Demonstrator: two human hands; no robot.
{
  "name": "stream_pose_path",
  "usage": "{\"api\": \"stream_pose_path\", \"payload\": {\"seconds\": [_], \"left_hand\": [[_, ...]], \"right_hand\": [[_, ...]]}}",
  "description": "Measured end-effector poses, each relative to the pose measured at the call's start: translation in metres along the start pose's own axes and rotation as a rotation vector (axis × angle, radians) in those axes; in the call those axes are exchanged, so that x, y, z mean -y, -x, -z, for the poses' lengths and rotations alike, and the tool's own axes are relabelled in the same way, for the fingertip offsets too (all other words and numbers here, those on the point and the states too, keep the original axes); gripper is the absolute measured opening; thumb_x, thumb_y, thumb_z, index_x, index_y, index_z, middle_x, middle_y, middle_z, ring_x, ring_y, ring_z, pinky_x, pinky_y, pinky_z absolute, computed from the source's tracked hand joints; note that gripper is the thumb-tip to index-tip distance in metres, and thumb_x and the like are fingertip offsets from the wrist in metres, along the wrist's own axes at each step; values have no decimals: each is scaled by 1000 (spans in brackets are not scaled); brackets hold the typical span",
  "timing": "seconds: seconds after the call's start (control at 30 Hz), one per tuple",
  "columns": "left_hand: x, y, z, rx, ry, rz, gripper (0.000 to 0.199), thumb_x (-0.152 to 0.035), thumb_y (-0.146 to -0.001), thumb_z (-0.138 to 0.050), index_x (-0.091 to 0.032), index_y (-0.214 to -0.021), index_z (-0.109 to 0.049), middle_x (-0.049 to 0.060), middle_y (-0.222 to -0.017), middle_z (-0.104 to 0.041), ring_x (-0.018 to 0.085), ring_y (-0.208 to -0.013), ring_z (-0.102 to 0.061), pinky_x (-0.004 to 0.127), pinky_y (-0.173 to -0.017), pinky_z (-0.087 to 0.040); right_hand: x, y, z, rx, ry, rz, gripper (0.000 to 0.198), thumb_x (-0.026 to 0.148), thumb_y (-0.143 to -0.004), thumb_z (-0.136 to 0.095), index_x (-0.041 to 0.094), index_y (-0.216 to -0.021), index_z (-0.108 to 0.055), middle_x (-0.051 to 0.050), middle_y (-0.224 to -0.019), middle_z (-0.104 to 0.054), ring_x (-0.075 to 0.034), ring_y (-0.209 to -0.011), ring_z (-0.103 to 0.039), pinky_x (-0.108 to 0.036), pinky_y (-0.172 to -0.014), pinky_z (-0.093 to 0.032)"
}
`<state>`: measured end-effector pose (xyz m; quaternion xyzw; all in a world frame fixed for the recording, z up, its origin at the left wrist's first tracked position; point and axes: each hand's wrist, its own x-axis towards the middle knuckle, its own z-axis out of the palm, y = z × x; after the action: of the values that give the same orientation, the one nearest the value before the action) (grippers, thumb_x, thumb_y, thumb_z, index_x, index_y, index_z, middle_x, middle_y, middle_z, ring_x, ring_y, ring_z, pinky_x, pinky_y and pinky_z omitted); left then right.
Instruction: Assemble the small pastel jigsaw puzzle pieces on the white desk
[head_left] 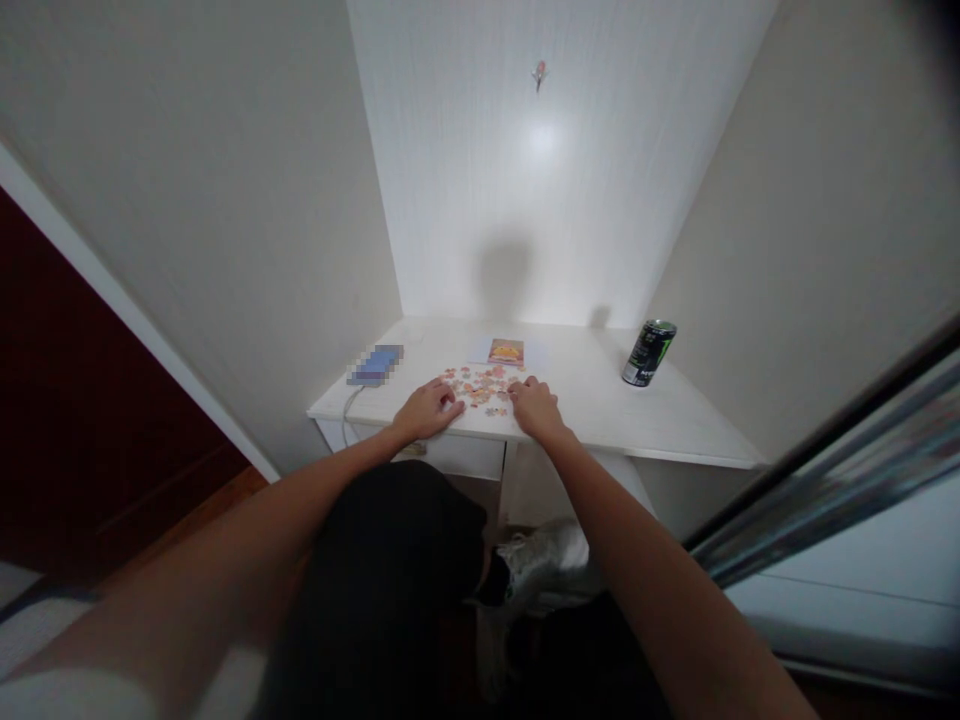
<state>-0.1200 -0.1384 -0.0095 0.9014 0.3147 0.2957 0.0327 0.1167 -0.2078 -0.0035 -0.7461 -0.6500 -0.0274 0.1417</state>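
Many small jigsaw puzzle pieces point(480, 385), mostly pinkish orange with some greyish ones, lie loosely spread on the white desk point(600, 415). My left hand point(429, 408) rests at the left side of the spread, thumb and fingers apart, with nothing visible between them. On the right side, my right hand point(535, 403) has its fingers curled down at the edge of the pieces. Its fingertips are close together, and what they hold, if anything, is hidden. Just behind the pieces lies a small orange-yellow picture card point(506, 351) on a pale sheet.
A black and green drink can point(649, 353) stands at the right of the desk. On the left lies a blurred blue phone-like object point(375, 365) with a cable point(346, 412) hanging over the front edge. Walls enclose the desk; a small hook point(539, 75) is on the back panel.
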Motion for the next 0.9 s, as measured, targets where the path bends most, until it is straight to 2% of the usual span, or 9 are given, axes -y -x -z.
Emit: {"api": "stream_pose_path", "payload": {"seconds": [0.17,0.37,0.5,0.63,0.9], "left_hand": [[-2,0,2,29,-14,4,25,-41,-91,-53,-17,-85,-59,3,-82,-54,17,-76,-52,30,-71,-40],[-5,2,2,44,-53,39,28,-44,-93,-51,-18,-88,-55,4,-87,-54,19,-81,-52,31,-76,-42],[-8,2,2,54,-79,66,27,-44,-93,-50,-18,-90,-55,5,-92,-54,19,-84,-54,31,-78,-43],[-10,3,5,66,-108,93,25,-42,-93,-51,-18,-93,-56,6,-95,-55,19,-85,-55,31,-79,-45],[-5,3,3,84,-113,123,26,-40,-96,-46,-17,-93,-56,9,-98,-55,22,-91,-55,35,-83,-45]], "right_hand": [[0,-3,2,9,40,67,37,17,-98,-29,15,-119,-59,-17,-119,-54,-27,-106,-52,-38,-83,-45],[-7,-8,3,30,28,126,30,11,-96,-36,10,-115,-59,-13,-116,-58,-21,-101,-55,-37,-90,-42],[-15,-9,-3,7,-41,89,31,14,-98,-32,10,-111,-60,-13,-110,-60,-20,-94,-57,-33,-85,-42],[-21,-12,-5,-8,-141,53,37,20,-100,-29,12,-104,-64,-13,-106,-64,-19,-98,-57,-28,-87,-40],[-33,-28,3,65,-282,-60,25,23,-91,-48,15,-90,-72,-8,-93,-73,-17,-85,-63,-26,-78,-42]]}}
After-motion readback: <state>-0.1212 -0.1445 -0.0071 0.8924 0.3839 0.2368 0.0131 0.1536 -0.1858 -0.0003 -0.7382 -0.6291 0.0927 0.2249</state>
